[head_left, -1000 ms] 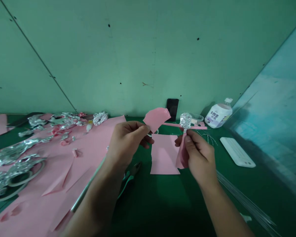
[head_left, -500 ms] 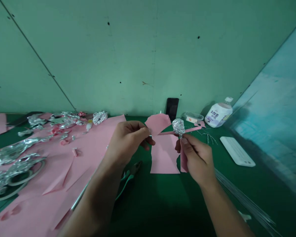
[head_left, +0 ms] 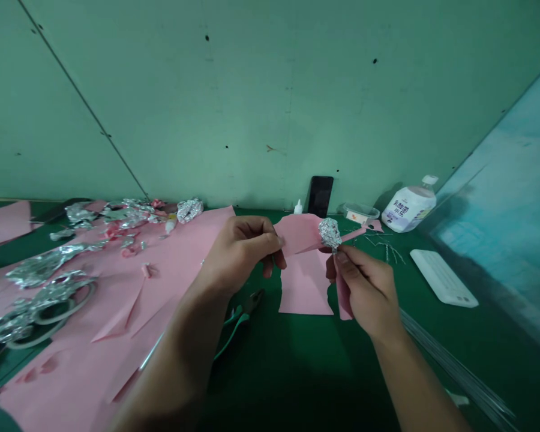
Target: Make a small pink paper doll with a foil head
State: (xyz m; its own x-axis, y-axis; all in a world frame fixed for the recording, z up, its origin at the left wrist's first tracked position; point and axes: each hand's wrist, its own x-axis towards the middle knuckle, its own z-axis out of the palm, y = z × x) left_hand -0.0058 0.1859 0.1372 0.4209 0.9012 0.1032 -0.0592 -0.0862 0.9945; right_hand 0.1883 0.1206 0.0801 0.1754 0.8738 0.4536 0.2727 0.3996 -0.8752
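Between thumb and fingers, my left hand (head_left: 252, 246) pinches the left edge of a pink paper piece (head_left: 299, 233). My right hand (head_left: 364, 279) is closed on the stem below a crumpled foil ball (head_left: 329, 233), and a pink paper strip (head_left: 343, 297) hangs down from that hand. The right side of the paper piece meets the foil ball, or passes just behind it. Under both hands, a larger pink paper piece (head_left: 306, 288) with uneven sides lies on the green table. Pliers (head_left: 243, 315) with green handles lie by my left forearm.
Pink paper (head_left: 175, 270) with foil scraps (head_left: 54, 264) and scissors (head_left: 67, 309) covers the left side. A phone (head_left: 320, 195) leans on the wall near a plastic tub (head_left: 360, 213) and a bottle (head_left: 409, 205). A white slab (head_left: 443, 279) and thin wires (head_left: 459, 363) lie right.
The pink paper piece in my left hand has come down and right, against the foil ball. Both hands keep their grips. The whole view has shifted slightly.
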